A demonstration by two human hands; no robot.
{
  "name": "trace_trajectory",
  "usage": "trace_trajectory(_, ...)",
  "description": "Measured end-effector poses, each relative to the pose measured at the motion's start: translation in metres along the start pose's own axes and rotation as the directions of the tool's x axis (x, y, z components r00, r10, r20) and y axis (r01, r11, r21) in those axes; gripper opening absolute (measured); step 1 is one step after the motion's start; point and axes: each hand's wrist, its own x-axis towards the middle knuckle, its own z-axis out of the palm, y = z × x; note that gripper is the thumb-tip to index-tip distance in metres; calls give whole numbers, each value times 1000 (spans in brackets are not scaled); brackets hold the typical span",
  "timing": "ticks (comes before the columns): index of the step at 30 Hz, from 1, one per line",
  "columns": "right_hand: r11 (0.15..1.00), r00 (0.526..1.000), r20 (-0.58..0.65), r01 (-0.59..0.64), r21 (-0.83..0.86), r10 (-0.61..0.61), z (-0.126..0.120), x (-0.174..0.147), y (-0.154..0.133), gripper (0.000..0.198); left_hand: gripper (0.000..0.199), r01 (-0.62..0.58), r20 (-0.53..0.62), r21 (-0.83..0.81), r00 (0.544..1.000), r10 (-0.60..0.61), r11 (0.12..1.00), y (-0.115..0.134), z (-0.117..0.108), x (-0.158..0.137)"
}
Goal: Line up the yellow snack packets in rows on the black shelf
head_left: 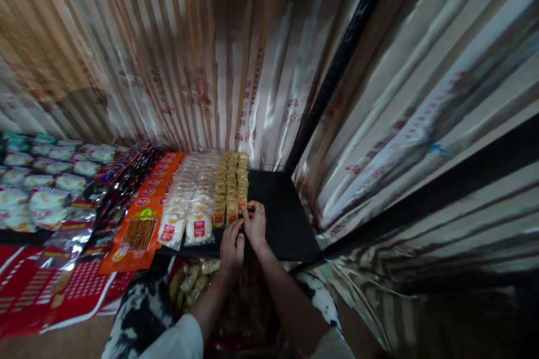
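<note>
Small yellow snack packets (231, 185) stand in tight rows on a black shelf (280, 219). My right hand (255, 223) is at the front of the rightmost row, its thumb and forefinger pinched at the foremost packet (243, 201). Just left of it, my left hand (232, 245) has its fingers curled together at the shelf's front edge, below the packets. Whatever lies between the left fingers is hidden. Clear bags of white round snacks (199, 227) stand immediately left of the yellow rows.
Orange snack bags (145, 219), dark glossy packets (122, 179) and white packets (48, 202) fill the shelf leftward. A red basket (76, 297) is at lower left. More yellow packets (196, 280) lie below the shelf. A black post (337, 78) and striped plastic sheeting (252, 67) stand behind.
</note>
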Motion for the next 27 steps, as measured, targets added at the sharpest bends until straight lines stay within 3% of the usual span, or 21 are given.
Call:
trace_trajectory(9,999,998,-50,-22,38,24,-13,-10,-10,27,34,-22,17,27,1000,21,999,29,-16,-6)
trace_trajectory(14,997,998,2,-69,46,69,-31,-60,-30,29,31,62,37,27,997,-63,998,39,-35,-49)
trace_trajectory(17,992,988,129,-101,77,91,-37,-102,-42,28,29,192,54,29,980,-194,981,32,-47,-81)
trace_trajectory(20,992,943,310,-122,-10,119,-34,-136,-41,22,29,390,41,92,918,-395,916,13,-61,-101)
trace_trajectory(24,971,866,472,-63,-231,168,-15,-156,-20,23,31,692,-73,142,720,-690,708,-23,-79,-105)
trace_trajectory(26,950,844,501,-30,-312,191,-4,-158,-6,29,32,738,-83,91,675,-734,668,-39,-85,-102)
trace_trajectory(27,941,838,507,-22,-339,202,1,-159,1,31,31,739,-81,64,674,-735,671,-46,-87,-99)
